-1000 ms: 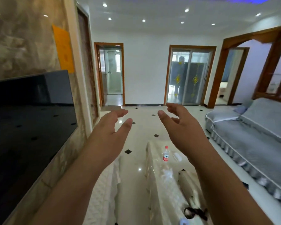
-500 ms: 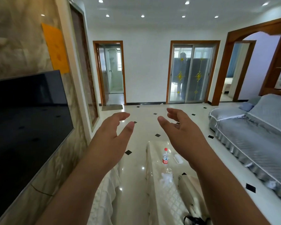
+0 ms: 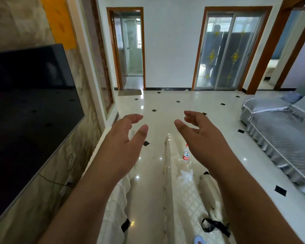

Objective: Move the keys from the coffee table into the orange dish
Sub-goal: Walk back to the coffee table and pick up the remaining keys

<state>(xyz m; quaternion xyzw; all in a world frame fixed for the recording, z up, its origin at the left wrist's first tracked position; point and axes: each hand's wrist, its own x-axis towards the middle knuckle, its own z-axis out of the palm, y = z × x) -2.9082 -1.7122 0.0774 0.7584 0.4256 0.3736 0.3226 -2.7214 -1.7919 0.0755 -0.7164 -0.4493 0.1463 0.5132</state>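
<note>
Both my arms are stretched forward at chest height. My left hand (image 3: pixel 123 143) is open with fingers spread and holds nothing. My right hand (image 3: pixel 202 138) is likewise open and empty, palm turned inward. Below them runs the long coffee table (image 3: pixel 176 199) under a white quilted cover. No keys and no orange dish show in this view. My right forearm hides part of the tabletop.
On the table stand a small water bottle (image 3: pixel 186 154), a crumpled clear wrapper (image 3: pixel 186 175), a cream bag (image 3: pixel 208 189) with a black strap (image 3: pixel 213 226). A dark TV (image 3: pixel 28 110) lines the left wall above a covered cabinet (image 3: pixel 113 208). A grey sofa (image 3: pixel 282 138) stands right.
The view has tilted downward, so more of the table and floor show. Both hands stayed open and sit lower relative to the room.
</note>
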